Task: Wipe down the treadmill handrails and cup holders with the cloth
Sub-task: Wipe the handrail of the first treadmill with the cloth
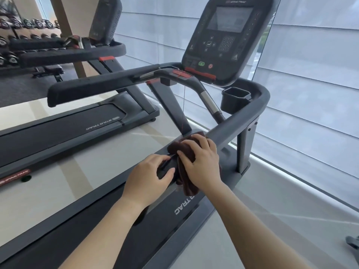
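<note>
The right hand (202,162) presses a dark brown cloth (184,150) wrapped over the near end of the treadmill's right handrail (242,119), fingers clenched on it. The left hand (149,175) grips the handrail end just beside the cloth. A black cup holder (234,100) sits below the console (225,39).

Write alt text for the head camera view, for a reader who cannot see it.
A person's right hand presses a dark brown cloth around the near end of a treadmill's right handrail, while the left hand grips the rail's tip beside it. Ahead are the console and an empty cup holder; a second treadmill stands left.
</note>
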Available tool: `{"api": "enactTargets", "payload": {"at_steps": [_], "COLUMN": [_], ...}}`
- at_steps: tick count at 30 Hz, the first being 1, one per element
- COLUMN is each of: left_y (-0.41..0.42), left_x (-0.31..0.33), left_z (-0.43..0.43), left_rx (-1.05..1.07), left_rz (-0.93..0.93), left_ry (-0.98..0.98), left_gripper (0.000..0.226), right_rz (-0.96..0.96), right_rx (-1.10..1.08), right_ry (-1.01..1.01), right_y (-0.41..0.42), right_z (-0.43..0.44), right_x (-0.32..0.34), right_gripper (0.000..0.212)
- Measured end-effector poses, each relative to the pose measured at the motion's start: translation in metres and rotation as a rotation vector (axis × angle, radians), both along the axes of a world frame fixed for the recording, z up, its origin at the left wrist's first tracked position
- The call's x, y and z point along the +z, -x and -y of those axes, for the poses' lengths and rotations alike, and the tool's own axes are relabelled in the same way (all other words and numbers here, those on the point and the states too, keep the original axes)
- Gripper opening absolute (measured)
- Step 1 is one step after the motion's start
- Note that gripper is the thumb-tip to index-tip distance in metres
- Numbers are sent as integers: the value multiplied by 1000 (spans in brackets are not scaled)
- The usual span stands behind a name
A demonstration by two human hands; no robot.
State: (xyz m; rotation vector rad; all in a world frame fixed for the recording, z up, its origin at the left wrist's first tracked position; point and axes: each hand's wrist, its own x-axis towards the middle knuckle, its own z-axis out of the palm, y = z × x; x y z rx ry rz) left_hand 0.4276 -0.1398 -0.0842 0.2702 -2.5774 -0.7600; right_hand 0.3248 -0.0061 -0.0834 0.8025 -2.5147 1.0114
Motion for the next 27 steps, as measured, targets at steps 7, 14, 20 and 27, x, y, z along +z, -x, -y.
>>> {"api": "enactTargets", "payload": {"at_steps": [7,14,20,27], "left_y": [-20,-19,-24,-57], "left_x": [-13,-11,-8,-11], "left_z": [-6,-10,-2,36], "left_rx": [76,110,-4,-129], "left_rz": [-55,-76,-45,-11], "left_ry": [23,80,-15,-39], "left_gripper": [34,33,31,43], "right_rz": [10,4,6,22], "right_rx": [-32,-36,-63,-144], "right_ry": [-82,-114,-161,-186], "right_y": [12,5,-9,-27], "right_z": [9,4,5,23], "right_x": [4,1,9,12], "right_gripper": [44,33,32,28]}}
